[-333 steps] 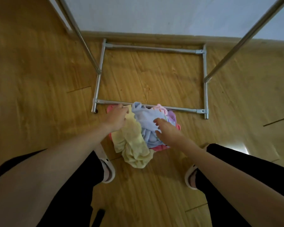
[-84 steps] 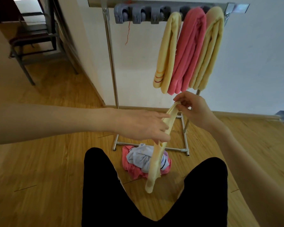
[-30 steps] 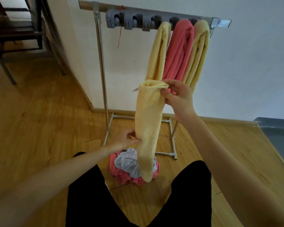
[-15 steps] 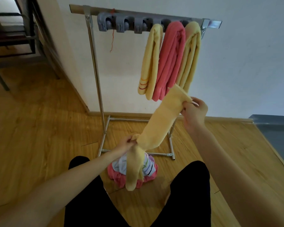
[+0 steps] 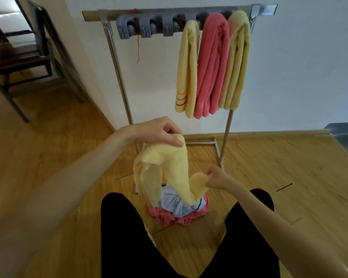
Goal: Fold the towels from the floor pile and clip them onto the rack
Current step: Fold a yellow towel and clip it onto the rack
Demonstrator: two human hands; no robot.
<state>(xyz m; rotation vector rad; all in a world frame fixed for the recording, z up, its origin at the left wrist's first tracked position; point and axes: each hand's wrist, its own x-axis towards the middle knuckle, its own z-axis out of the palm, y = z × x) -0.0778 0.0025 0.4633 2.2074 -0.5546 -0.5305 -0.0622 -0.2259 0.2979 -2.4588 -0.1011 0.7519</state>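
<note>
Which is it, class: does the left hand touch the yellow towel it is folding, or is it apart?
Touching. The head view shows the left hand pinching the yellow towel at its top edge, thumb pressed on the cloth, no gap.

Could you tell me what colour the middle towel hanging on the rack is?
The middle hanging towel is pink, clearest in the head view.

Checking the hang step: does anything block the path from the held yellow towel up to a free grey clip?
Nothing visible does. The yellow terry towel, held by the left hand and right hand, has open air up to the empty grey plastic clips, left of the three hung towels.
</note>
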